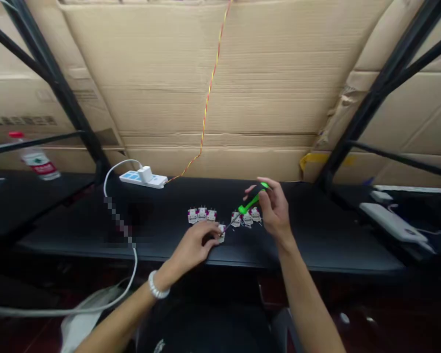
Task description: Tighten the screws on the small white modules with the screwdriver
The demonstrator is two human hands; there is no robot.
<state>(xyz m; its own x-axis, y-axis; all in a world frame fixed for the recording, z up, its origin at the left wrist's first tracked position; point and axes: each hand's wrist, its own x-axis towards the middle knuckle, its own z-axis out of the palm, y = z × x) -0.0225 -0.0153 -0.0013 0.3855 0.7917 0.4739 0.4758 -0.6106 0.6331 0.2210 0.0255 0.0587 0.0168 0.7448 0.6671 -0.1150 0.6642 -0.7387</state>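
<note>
A screwdriver with a black and green handle is gripped in my right hand, its shaft slanting down to the left. The tip meets a small white part, which looks like a little module or switch. Fingers of my left hand are closed on that part against the black table. Behind my left hand sits a group of three similar white parts with magenta bits. Another group of such parts lies under the screwdriver, with tiny thin pieces beside it.
A white power strip with a plugged-in charger lies at the back left. Its white cable hangs over the front edge. A red-capped bottle stands far left, and a white device lies far right. Black metal posts flank the table.
</note>
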